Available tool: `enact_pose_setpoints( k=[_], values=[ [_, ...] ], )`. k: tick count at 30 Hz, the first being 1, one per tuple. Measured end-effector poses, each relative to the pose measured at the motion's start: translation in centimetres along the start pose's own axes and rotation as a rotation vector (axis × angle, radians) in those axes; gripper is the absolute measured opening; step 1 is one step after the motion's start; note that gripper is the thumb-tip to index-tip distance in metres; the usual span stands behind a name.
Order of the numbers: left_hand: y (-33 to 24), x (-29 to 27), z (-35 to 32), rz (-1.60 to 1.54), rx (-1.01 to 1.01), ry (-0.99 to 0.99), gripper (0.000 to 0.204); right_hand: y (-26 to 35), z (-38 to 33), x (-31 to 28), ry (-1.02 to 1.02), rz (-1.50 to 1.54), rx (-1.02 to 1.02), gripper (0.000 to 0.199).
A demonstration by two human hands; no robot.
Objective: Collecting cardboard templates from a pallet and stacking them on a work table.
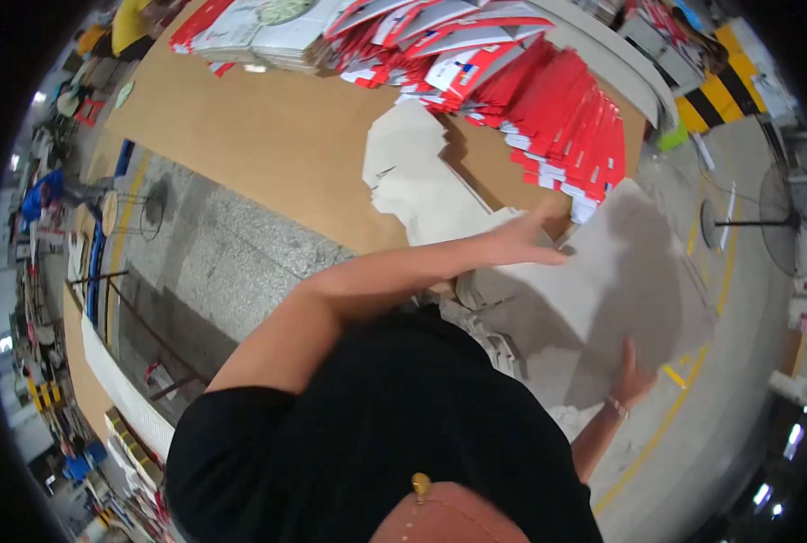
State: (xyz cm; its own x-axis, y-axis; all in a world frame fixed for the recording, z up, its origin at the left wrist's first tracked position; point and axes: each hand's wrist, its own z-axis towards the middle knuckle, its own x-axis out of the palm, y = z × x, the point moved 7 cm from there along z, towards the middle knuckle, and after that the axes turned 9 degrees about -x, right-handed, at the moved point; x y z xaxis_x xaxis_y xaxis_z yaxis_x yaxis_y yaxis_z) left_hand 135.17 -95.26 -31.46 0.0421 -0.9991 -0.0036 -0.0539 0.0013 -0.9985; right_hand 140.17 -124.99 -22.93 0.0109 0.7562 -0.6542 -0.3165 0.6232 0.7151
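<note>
a large, flat, grey-white cardboard sheet (661,299) is in front of the person, at the right, beside the near right corner of the brown, flat-topped bench (250,127). the right hand (634,378) is at its near edge, with the thumb lying over the surface; its fingers seem clamped on the sheet, although most of them are hidden. the left hand (521,242) is by the sheet's left edge, thumb and fingers apart; whether it bears any weight, i cannot tell. the sheet is wide and probably thin, so it could bend or slip down to the grey concrete floor (227,217), if only the right hand carries it. its far corner is also close to the row of overlapping red-and-white flat cardboard packets (566,109) – a careless swing could, in my judgement, push the nearest ones over the bench edge. a white cardboard piece with stepped edges (412,163) lies on the bench, near the left hand, and might be dragged by the forearm. as for containers, the packets appear flattened – what is in them, if anything, cannot be seen.
</note>
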Motion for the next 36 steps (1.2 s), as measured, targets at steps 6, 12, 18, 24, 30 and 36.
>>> enact_pose_setpoints(
  k=[6,12,18,24,30,36],
  values=[
    [-5.4,3.7,2.0,-0.439,0.068,0.133,0.073,5.1,-5.5,-3.0,-0.113,0.147,-0.126,0.039],
    [-13.0,-1.0,-7.4,-0.238,0.173,-0.335,0.067,6.6,-2.8,-5.1,-0.031,0.292,-0.292,0.082],
    [-15.9,-9.7,-16.6,-0.286,0.268,-0.617,0.069,16.7,0.2,0.0,0.033,0.409,-0.521,0.082],
    [-13.8,-20.7,-27.9,-0.354,0.292,-0.829,0.065,27.4,-2.5,13.0,0.433,0.412,-0.588,0.076],
    [-9.8,-32.5,-41.2,-0.46,0.259,-1.054,0.06,43.4,-11.2,27.3,0.558,0.69,-0.688,0.064],
    [-8.9,-42.7,-48.3,-0.337,0.297,-1.168,0.058,50.1,-16.1,37.1,0.743,0.629,-0.571,0.057]
  ],
)
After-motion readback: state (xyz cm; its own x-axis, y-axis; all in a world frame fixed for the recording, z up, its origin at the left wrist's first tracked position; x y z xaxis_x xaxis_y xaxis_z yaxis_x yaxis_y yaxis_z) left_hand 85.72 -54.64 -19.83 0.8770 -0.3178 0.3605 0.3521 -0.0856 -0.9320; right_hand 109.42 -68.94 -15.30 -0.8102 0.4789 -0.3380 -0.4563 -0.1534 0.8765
